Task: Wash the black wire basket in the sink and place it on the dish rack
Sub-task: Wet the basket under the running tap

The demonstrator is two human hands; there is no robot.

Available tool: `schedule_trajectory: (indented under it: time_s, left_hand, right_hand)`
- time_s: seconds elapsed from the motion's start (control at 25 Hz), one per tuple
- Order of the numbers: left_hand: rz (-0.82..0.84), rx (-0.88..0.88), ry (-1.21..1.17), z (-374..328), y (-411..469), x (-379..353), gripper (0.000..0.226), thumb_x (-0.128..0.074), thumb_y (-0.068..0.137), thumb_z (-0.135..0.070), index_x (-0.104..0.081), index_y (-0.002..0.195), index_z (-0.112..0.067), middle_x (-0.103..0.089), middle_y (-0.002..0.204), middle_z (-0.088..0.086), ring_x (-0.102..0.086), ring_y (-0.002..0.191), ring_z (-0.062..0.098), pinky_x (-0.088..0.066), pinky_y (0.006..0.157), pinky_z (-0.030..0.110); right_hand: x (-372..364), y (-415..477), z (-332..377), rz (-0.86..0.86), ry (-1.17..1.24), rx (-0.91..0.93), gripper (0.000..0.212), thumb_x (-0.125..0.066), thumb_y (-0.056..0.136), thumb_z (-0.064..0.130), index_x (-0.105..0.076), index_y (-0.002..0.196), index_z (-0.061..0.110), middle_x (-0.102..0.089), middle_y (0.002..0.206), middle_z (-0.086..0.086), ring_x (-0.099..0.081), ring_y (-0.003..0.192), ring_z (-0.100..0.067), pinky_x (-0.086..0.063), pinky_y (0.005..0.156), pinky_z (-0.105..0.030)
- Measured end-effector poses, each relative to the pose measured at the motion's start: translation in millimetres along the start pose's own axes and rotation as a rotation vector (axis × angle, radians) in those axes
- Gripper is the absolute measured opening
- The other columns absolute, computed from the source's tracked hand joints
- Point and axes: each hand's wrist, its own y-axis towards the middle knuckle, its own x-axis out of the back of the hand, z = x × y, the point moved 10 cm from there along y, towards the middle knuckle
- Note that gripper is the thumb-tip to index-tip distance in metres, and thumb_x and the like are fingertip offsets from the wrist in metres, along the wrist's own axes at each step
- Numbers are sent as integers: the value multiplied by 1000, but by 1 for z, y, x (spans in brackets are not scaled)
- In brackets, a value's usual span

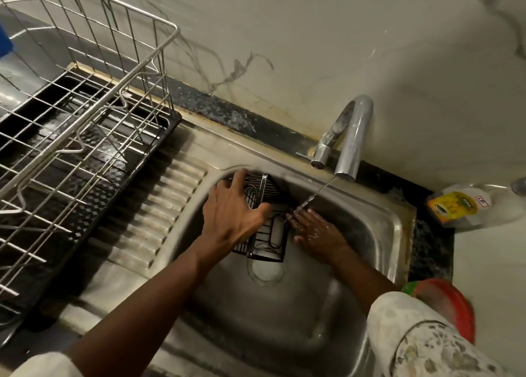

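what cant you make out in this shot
Head view:
- black wire basket: its left side is hidden under the left hand.
- bottle label: too blurred to read.
- red object: blurred, partly behind the sleeve.
- blue object: cut off by left edge.

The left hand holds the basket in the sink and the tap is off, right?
No: the tap is running; the head view shows water falling by the right hand. The left hand does hold the basket in the sink.
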Motion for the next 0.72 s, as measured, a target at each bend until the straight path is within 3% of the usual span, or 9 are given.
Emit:
schedule_trajectory:
  time_s: [0.08,0.16,0.28,0.4,0.44,0.52,0.6,0.72]
  left_hand:
    - [21,20,15,-2,0,4,84,-51,70,-69,-32,144,-34,-59,130,13,-55,113,35,-48,98,52]
    - [34,47,21,-4,-4,4,87,-46,68,-73,-31,144,-34,-58,129,15,-55,116,37,-47,99,52]
    - [34,60,39,-9,-6,2,84,-47,68,-73,-31,141,-34,-56,114,12,-56,106,36,-47,88,46]
    - [47,44,29,-9,-5,-1,82,-52,69,-68,-31,142,-38,-53,108,10,-54,101,35,-49,84,46]
    - [51,39,8,-5,-5,0,82,-53,69,-68,-31,143,-40,-55,112,10,-55,104,34,-51,87,49]
    - [53,18,-37,7,-5,4,82,-52,69,-68,-31,146,-46,-58,122,8,-56,110,33,-52,92,53]
    - [47,32,-56,20,-8,10,81,-50,71,-66,-29,147,-49,-59,117,9,-57,105,32,-53,89,54]
    - [28,60,-79,20,-12,11,80,-50,72,-67,-29,147,-47,-57,114,9,-56,105,32,-52,91,53]
  right_hand:
    - [-7,2,9,-3,91,-106,64,-27,104,52,-20,156,16,-16,165,0,-6,152,-15,2,126,-35]
    - [-37,5,25,24,166,-185,76,-8,100,68,-6,160,22,2,168,1,9,154,-17,0,127,-42]
    - [-61,9,48,127,175,-100,72,-26,105,57,-18,160,11,-5,167,-12,2,155,-27,-7,126,-48]
    - [-71,3,58,219,0,265,57,-39,102,40,-40,153,12,-17,167,-9,-9,155,-25,-18,124,-50]
    - [-64,6,48,211,-2,256,58,-37,103,45,-37,155,20,-13,168,-3,-6,155,-21,-13,126,-46]
    - [-39,20,23,99,79,70,61,-28,103,52,-24,159,29,-10,168,4,2,154,-14,-2,126,-38]
    - [-23,30,15,60,169,-96,60,-24,106,45,-13,160,22,-5,167,2,7,150,-10,7,122,-31]
    - [-21,31,45,35,150,-106,68,-25,105,55,-2,159,21,10,161,4,13,150,-13,15,119,-31]
